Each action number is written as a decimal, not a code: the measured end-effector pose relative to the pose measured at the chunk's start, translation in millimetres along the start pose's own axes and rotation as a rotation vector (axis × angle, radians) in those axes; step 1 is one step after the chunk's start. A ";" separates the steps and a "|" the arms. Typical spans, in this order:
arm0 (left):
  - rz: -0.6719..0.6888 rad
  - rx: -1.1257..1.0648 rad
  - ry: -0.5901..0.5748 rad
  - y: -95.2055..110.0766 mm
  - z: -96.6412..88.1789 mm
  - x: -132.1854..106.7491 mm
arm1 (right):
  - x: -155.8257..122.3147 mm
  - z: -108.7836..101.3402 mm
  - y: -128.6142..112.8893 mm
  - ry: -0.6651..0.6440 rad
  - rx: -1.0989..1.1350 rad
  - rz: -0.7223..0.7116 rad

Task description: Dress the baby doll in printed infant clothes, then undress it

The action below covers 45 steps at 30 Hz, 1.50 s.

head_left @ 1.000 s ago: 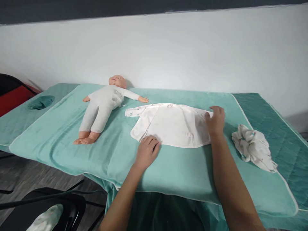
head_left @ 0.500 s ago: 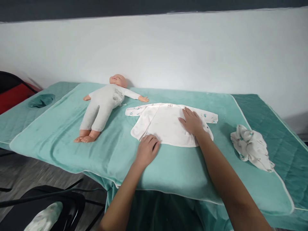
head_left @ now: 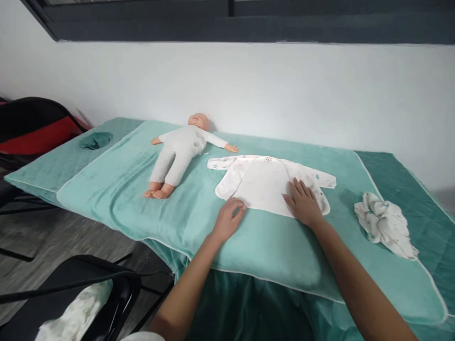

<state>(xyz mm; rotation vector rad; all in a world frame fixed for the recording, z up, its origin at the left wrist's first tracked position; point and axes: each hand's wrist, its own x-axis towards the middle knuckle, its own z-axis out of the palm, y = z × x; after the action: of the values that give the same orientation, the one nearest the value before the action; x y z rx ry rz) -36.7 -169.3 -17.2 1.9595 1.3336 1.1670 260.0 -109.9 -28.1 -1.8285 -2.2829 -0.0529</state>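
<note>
A white baby shirt (head_left: 265, 182) with small printed figures on its sleeves lies spread open on the green bed cover (head_left: 199, 237). My right hand (head_left: 304, 201) rests flat on the shirt's right side, fingers spread. At the shirt's lower left edge is my left hand (head_left: 229, 218), fingers bent and thumb a little apart from them; its fingertips touch the hem, and whether they pinch the cloth is hard to make out. Left of the shirt, a baby doll (head_left: 181, 147) in a pale body lies on its back, one arm stretched toward the sleeve.
A crumpled printed white cloth (head_left: 386, 225) lies at the right on the cover. The bed has a round hole (head_left: 95, 140) at its left end. A black chair (head_left: 121, 293) with a printed cloth bundle (head_left: 78, 310) stands at the front left. Behind is a white wall (head_left: 249, 90).
My right hand has slid down the shirt toward its lower right part. My left hand stays at the lower left hem. The view has shifted, so everything on the bed appears farther right.
</note>
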 end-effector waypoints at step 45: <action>-0.651 -1.011 -0.142 -58.3 -128.7 143.4 | 321.9 -65.0 -125.6 -0.219 0.867 0.261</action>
<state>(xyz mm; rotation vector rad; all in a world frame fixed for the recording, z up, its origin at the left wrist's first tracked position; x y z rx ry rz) -153.4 -23.1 56.9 0.7825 0.8932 1.0232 82.0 160.2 109.8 -1.6373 -1.7033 1.0402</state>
